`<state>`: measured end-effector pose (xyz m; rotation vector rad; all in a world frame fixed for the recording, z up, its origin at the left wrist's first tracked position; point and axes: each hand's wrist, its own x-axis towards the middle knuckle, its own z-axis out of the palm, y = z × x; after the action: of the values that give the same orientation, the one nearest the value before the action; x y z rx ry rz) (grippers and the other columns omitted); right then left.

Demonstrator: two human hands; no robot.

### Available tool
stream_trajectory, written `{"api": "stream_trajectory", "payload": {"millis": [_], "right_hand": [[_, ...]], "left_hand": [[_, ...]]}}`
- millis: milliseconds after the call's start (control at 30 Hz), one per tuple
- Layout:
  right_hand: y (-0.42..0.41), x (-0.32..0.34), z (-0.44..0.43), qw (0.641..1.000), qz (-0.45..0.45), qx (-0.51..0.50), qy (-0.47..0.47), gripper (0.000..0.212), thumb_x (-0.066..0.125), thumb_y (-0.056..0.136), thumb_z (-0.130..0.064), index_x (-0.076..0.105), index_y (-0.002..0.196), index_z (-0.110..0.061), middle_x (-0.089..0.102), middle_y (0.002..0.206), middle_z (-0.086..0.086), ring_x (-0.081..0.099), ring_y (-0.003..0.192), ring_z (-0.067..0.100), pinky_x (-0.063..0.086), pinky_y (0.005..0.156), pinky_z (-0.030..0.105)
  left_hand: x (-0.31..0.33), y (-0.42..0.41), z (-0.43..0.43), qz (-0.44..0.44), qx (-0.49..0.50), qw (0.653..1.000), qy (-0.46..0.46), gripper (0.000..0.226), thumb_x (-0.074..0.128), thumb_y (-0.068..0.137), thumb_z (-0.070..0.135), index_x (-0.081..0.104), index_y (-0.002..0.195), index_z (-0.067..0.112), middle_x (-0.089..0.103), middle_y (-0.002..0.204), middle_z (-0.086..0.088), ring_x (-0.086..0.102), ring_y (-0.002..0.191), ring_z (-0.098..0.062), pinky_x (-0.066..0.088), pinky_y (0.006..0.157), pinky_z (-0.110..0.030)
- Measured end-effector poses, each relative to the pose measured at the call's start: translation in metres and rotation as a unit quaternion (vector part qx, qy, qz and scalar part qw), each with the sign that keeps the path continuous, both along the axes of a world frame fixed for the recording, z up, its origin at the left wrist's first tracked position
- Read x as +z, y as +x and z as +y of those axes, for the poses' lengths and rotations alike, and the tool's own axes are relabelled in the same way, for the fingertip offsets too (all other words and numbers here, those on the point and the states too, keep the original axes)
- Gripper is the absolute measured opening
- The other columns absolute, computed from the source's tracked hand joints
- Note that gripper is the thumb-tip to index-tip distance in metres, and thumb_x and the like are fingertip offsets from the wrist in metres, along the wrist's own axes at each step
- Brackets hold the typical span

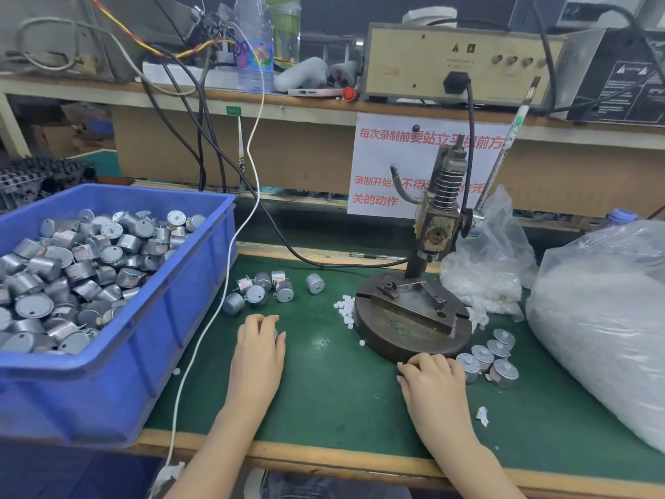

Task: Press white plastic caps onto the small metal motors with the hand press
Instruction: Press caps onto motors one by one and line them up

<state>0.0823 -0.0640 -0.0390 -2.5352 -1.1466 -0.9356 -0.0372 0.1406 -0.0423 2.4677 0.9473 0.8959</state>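
While the left hand [261,336] curls its fingers over a motor [275,334] left of the press [414,318], the right hand [430,372] rests curled near it, contents unclear; the motor should seat squarely, shaft up.

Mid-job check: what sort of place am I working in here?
Probably a small factory assembly bench: a blue bin heaped with metal motors, a hand press on the green mat, and a power unit on the shelf behind.

left hand [261,342] lay palm down, fingers curled over a motor [276,334] | right hand [433,378] rested palm down, fingers bent | forearms bare, extended forward
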Motion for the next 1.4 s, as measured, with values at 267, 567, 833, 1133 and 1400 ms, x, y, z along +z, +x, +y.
{"api": "stream_trajectory", "payload": {"millis": [267,567,833,1133,1400], "right_hand": [[-0.008,-0.010,0.006,0.999,-0.008,-0.037,0.032,0.031,0.093,0.040,-0.012,0.068,0.058,-0.014,0.060,0.059,0.001,0.058,0.053,0.026,0.042,0.062,0.035],[-0.005,-0.010,0.012,1.000,-0.007,-0.018,0.025,0.028,0.093,0.044,-0.010,0.066,0.052,-0.013,0.055,0.053,0.002,0.053,0.045,0.026,0.049,0.054,0.035],[-0.005,-0.010,0.016,0.999,-0.019,-0.008,0.032,0.028,0.093,0.044,-0.014,0.067,0.053,-0.018,0.056,0.055,-0.002,0.056,0.050,0.022,0.032,0.066,0.035],[-0.016,-0.002,0.047,0.978,0.059,0.183,0.087,0.020,0.088,0.059,-0.016,0.072,0.069,-0.019,0.059,0.066,-0.005,0.057,0.056,0.019,0.030,0.065,0.025],[-0.016,-0.006,0.065,0.969,0.143,0.193,0.059,0.021,0.090,0.055,-0.021,0.073,0.066,-0.023,0.058,0.063,-0.009,0.057,0.055,0.013,0.043,0.054,0.019]], "left_hand": [[0.000,0.001,0.002,0.001,0.000,1.000,-0.007,0.032,0.053,0.092,0.013,0.054,0.122,0.000,0.050,0.114,-0.015,0.047,0.104,-0.029,0.042,0.087,-0.037],[-0.001,0.000,0.001,0.007,0.003,1.000,-0.002,0.031,0.049,0.095,0.016,0.053,0.123,0.003,0.049,0.115,-0.012,0.045,0.106,-0.026,0.040,0.087,-0.033],[-0.001,0.001,0.001,0.007,0.005,1.000,-0.003,0.031,0.050,0.094,0.015,0.054,0.122,0.003,0.049,0.114,-0.012,0.046,0.105,-0.027,0.041,0.086,-0.034],[0.002,0.001,-0.001,-0.016,0.001,1.000,0.005,0.027,0.053,0.093,0.014,0.058,0.115,-0.001,0.053,0.109,-0.015,0.049,0.100,-0.031,0.043,0.086,-0.039],[0.002,0.000,-0.003,-0.052,-0.033,0.998,-0.009,0.028,0.056,0.091,0.019,0.057,0.116,0.005,0.055,0.106,-0.005,0.049,0.103,-0.020,0.039,0.084,-0.028]]}}
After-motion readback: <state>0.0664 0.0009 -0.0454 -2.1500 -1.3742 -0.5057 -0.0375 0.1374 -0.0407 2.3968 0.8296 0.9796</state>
